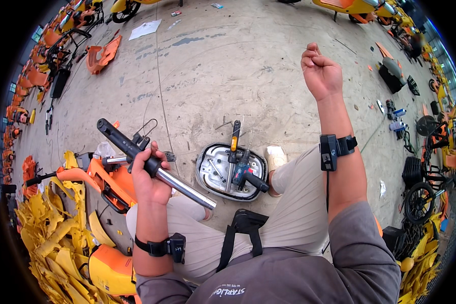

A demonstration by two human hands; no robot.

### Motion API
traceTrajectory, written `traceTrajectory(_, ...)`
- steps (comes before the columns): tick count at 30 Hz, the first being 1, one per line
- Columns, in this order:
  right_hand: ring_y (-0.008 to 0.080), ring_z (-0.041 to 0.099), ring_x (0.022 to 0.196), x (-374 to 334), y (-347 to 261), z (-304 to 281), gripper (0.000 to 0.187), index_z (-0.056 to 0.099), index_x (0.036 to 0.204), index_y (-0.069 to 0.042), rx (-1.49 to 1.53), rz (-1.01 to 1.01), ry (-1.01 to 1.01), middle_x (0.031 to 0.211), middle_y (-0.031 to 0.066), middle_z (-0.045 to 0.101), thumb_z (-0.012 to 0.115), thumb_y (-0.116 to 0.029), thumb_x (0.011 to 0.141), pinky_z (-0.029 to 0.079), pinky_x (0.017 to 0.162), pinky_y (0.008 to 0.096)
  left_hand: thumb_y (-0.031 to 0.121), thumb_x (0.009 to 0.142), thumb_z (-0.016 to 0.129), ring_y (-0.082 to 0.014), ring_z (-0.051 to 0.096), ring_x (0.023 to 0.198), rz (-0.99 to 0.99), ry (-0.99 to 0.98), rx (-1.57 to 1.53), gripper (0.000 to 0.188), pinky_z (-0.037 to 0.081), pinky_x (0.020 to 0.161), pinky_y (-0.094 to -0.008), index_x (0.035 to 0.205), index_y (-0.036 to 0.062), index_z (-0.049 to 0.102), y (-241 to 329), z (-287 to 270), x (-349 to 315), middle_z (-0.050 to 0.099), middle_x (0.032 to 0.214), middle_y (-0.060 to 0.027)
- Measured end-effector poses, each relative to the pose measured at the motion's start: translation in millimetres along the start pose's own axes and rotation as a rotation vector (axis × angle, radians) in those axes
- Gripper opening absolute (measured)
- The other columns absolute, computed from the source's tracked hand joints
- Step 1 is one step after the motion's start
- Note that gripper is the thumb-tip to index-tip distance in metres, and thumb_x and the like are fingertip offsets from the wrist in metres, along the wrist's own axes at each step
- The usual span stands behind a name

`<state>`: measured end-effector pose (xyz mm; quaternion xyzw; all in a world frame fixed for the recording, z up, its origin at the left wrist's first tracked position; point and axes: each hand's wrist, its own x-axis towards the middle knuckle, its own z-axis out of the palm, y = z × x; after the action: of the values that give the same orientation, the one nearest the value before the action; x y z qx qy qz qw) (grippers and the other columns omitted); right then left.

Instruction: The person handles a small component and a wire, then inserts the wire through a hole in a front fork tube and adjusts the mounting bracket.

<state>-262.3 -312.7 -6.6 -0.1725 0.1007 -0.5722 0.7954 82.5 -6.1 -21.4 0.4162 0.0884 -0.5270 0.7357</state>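
Observation:
My left hand (pixel 151 175) is wrapped round a fork leg (pixel 129 147), a black cylinder with a bare chrome tube. It lies aslant over my left thigh, chrome end toward my lap. Out ahead on the right, my raised right hand (pixel 321 73) has its fingers curled in, and whatever they might hold is hidden. On the floor between my feet is a shallow oval tub (pixel 201 178) with a dark rim. A cordless drill (pixel 245 175) rests in it, beside a long tool with a yellow band (pixel 234 144) and several small screws or bolts.
Orange bodywork (pixel 111 177) lies left of my leg, above a heap of yellow panels (pixel 53 238). An orange panel (pixel 103 54) and white paper (pixel 145 29) lie further out. Spray cans (pixel 397 125) and a wheel (pixel 419 202) are at right. Yellow bikes (pixel 347 6) stand far off.

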Motion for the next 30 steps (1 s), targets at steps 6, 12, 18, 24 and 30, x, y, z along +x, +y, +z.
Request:
traceTrajectory(6,0.0205,0.054,0.098,-4.5,2.8,4.0,0.041,0.048,0.127,0.009,0.037,0.046,-0.104,0.119,0.0153,0.056,0.043,0.017,0.087,0.046,0.077,0.0274,0.011,0.091,0.063,-0.0125,0.066,0.086,0.005,0.006,-0.007,0.028,0.053,0.063,-0.0255,0.117,0.0031,0.060,1.5,-1.9,1.0,0.066,0.103,-0.0009)
traceTrajectory(12,0.0232,0.056,0.114,-8.2,4.6,6.4,0.039,0.046,0.136,0.012,0.003,0.045,-0.190,0.129,0.0171,0.055,0.041,0.012,0.098,0.051,0.101,0.0288,0.010,0.088,0.065,-0.0121,0.065,0.084,-0.017,0.016,-0.013,0.025,0.050,0.063,-0.0254,0.113,0.0038,0.062,-1.2,1.8,1.3,0.067,0.104,0.0003)
traceTrajectory(18,0.0221,0.057,0.125,-10.4,6.2,12.0,0.036,0.047,0.139,0.011,0.102,0.082,-0.333,0.136,0.0166,0.056,0.044,0.004,0.103,0.049,0.112,0.0290,0.010,0.089,0.066,-0.0121,0.064,0.082,-0.028,0.031,0.000,0.028,0.051,0.064,-0.0260,0.114,0.0002,0.062,-5.8,3.4,0.7,0.066,0.100,-0.0017)
traceTrajectory(24,0.0176,0.061,0.114,-17.1,11.4,27.6,0.033,0.051,0.136,0.010,0.096,0.102,-0.272,0.133,0.0135,0.059,0.047,-0.001,0.105,0.055,0.100,0.0234,0.011,0.089,0.064,-0.0150,0.063,0.081,-0.082,-0.016,0.100,0.022,0.053,0.064,-0.0304,0.108,-0.0003,0.060,-13.2,-5.0,14.0,0.067,0.100,-0.0065)
traceTrajectory(30,0.0124,0.051,0.080,-13.5,3.4,10.1,0.020,0.060,0.120,-0.003,-0.193,-0.091,-0.067,0.122,0.0057,0.062,0.046,-0.007,0.106,0.037,0.058,0.0226,0.012,0.089,0.064,-0.0143,0.064,0.081,-0.117,-0.004,0.163,0.030,0.054,0.065,-0.0281,0.114,-0.0038,0.060,-24.0,-1.2,16.7,0.065,0.098,-0.0053)
